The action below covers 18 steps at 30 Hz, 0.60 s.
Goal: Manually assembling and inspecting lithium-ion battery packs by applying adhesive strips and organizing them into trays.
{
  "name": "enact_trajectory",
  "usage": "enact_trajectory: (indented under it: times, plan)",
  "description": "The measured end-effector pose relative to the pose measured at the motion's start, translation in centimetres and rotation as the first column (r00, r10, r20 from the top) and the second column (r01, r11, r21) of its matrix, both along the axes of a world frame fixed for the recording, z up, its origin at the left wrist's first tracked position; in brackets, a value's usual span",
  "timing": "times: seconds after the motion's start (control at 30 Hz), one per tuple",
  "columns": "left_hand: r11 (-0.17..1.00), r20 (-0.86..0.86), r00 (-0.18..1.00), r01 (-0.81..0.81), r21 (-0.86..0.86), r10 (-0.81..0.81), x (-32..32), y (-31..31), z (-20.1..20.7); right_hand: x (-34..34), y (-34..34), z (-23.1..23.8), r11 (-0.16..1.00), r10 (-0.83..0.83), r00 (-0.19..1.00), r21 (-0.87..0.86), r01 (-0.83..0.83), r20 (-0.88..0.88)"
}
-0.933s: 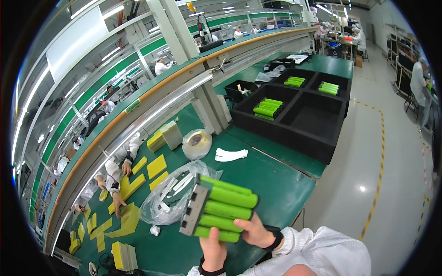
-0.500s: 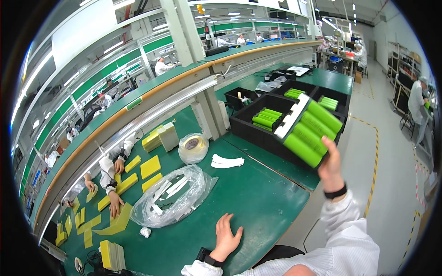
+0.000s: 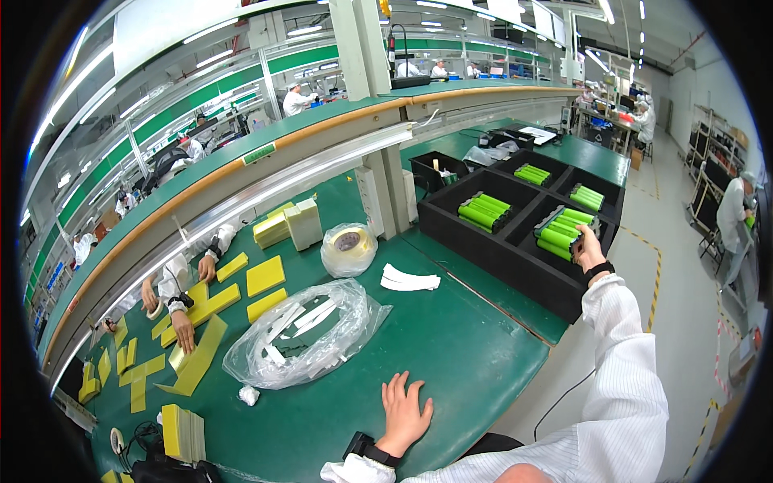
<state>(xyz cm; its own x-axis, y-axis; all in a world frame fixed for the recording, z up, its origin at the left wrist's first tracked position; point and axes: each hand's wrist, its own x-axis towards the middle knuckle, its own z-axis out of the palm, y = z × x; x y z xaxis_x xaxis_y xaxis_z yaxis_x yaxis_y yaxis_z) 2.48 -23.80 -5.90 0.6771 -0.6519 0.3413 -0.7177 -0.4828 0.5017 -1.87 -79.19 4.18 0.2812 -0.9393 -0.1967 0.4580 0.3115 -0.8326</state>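
Observation:
My right hand (image 3: 590, 245) grips the right side of a green cylindrical-cell battery pack (image 3: 560, 233). The pack is at the near right compartment of a black divided box (image 3: 515, 272); whether it touches the bottom I cannot tell. Other green packs lie in the box: one in the near left compartment (image 3: 485, 212), one far left (image 3: 532, 174), one far right (image 3: 587, 197). My left hand (image 3: 405, 414) rests on the green table (image 3: 459, 354) with fingers spread, holding nothing. A clear plastic bag (image 3: 306, 334) with white strips lies beyond it to the left.
White strips (image 3: 408, 278) and a bagged tape roll (image 3: 348, 248) lie mid-table. At the left, a co-worker's hands (image 3: 183, 330) are among yellow sheets (image 3: 266, 276). Stacked yellow-faced blocks (image 3: 183, 433) stand near left. A post (image 3: 385, 193) rises behind; the table edge drops off right.
My right hand has carried the battery pack away from me and down, from close above the box to its near right compartment. My left hand stays on the table. The view has shifted slightly.

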Motion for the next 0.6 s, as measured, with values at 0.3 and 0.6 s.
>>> enact_trajectory:
  times: [0.3,0.6]
  plan:
    - [1.0,-0.009,1.0,-0.013,0.006,0.013,-0.3,0.3,0.1,2.3,-1.0,-2.7,0.996,0.093,0.986,0.017,-0.091,-0.137]
    - [1.0,-0.039,0.999,0.001,0.015,-0.001,-0.1,0.4,0.5,1.4,-4.1,-3.9,0.965,0.238,0.831,0.22,-0.143,-0.502]
